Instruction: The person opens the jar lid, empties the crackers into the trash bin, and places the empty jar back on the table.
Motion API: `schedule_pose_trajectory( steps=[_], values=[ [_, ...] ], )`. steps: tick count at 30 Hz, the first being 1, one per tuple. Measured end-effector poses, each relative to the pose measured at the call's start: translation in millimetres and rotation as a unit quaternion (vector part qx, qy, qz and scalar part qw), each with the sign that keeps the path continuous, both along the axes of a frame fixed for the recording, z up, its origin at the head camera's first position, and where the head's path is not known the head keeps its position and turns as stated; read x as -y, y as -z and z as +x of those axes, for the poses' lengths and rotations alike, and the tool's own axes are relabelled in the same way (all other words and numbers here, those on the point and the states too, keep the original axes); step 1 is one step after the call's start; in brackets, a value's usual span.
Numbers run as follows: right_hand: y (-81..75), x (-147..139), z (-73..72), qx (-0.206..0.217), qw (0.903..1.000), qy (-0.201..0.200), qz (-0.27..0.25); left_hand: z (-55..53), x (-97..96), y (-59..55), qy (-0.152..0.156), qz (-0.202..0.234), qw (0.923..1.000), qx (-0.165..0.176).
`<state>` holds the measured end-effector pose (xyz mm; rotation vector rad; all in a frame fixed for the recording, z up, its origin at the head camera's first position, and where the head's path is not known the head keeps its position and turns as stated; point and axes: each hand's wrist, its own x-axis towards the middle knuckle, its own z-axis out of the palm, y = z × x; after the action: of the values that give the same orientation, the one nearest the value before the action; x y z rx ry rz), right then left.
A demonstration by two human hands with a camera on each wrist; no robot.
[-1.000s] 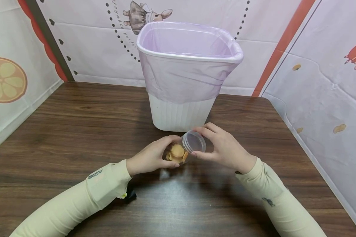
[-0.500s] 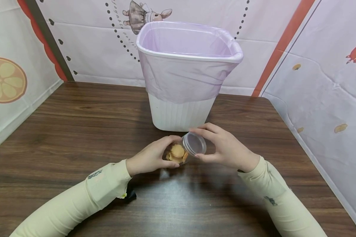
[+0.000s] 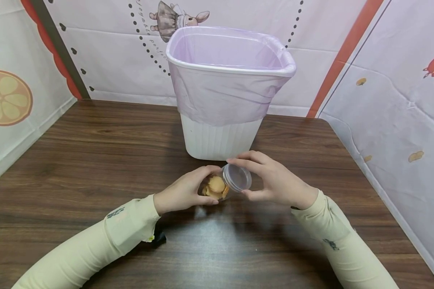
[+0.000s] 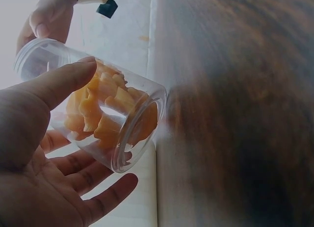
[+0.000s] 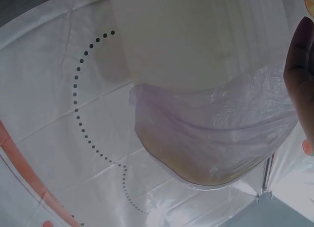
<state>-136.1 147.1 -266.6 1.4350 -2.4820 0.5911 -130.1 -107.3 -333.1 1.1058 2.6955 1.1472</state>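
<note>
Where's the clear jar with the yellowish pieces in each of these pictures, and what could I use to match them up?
Head: the clear jar is just below centre, in front of the bin.
Left wrist: the clear jar is large, tilted, left of centre.
Right wrist: not in it.
Shared landmark: the right hand, upper left in the left wrist view, right edge in the right wrist view.

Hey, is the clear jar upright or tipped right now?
Tipped, in the left hand: in the left wrist view, the clear jar slants relative to the tabletop. Whether its base touches, I cannot tell.
</note>
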Motion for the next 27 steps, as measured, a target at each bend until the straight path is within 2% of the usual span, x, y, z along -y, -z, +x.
schedule_pose_trajectory(
  steps=[10,17,20,27],
  values=[
    [0.2,-1.0,0.6,0.006,1.0,-0.004,0.005,-0.2,0.4,0.6,0.0,-0.002,1.0,-0.003],
    [0.9,1.8,1.0,0.011,0.9999,0.005,0.003,-0.9,0.6,0.6,-0.008,-0.005,0.9998,0.019],
    [1.6,3.6,2.1,0.004,0.9997,0.025,0.002,-1.1,0.4,0.8,-0.011,-0.004,0.9998,0.016],
    [1.1,6.4,4.3,-0.002,0.9936,0.111,0.02,-0.1,0.0,-0.5,-0.014,-0.003,0.9999,-0.002]
  ],
)
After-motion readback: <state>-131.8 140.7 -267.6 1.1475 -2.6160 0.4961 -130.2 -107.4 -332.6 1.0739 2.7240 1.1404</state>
